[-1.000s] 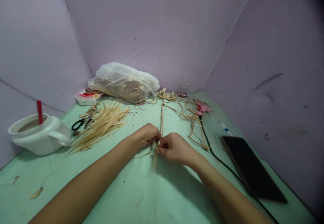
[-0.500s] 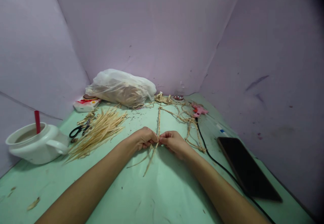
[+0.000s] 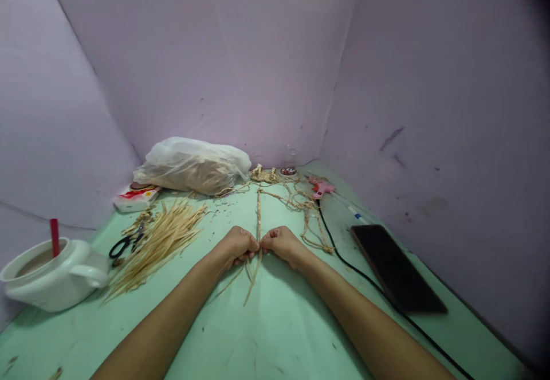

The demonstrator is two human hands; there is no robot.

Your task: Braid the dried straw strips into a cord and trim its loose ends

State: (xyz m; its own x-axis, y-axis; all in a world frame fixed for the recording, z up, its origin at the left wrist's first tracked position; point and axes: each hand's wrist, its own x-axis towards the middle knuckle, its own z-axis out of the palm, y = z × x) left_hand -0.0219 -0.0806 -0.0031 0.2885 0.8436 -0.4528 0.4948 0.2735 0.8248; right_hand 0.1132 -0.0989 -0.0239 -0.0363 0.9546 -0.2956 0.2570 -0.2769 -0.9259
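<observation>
Handling of a straw cord [image 3: 259,215] on a pale green tabletop [image 3: 296,334]; clock directions are taken from where the hands meet, 12 o'clock pointing away from the person. At 9 o'clock, the left hand [image 3: 239,246] has its fingertips clamped on the cord's near end; a pinch set close against the worked part should best stop it slackening. At 3 o'clock, the right hand [image 3: 281,243] is likewise pinched on that end, the two sets of fingertips meeting; which strand each one grips is too small to tell. Even, gentle tension would probably serve best, with every strand laid snugly, since thin straw may split under a sharp pull. In appearance, the loose strands [image 3: 252,285] trail from beneath the fingers toward 7 o'clock, pale, narrow and slightly spread. The straw cord itself lies straight toward 12 o'clock, tan, slender and fairly even in width. From its far end a further length [image 3: 279,198] appears to lead rightward into loose loops of similar cord between 1 and 3 o'clock.
</observation>
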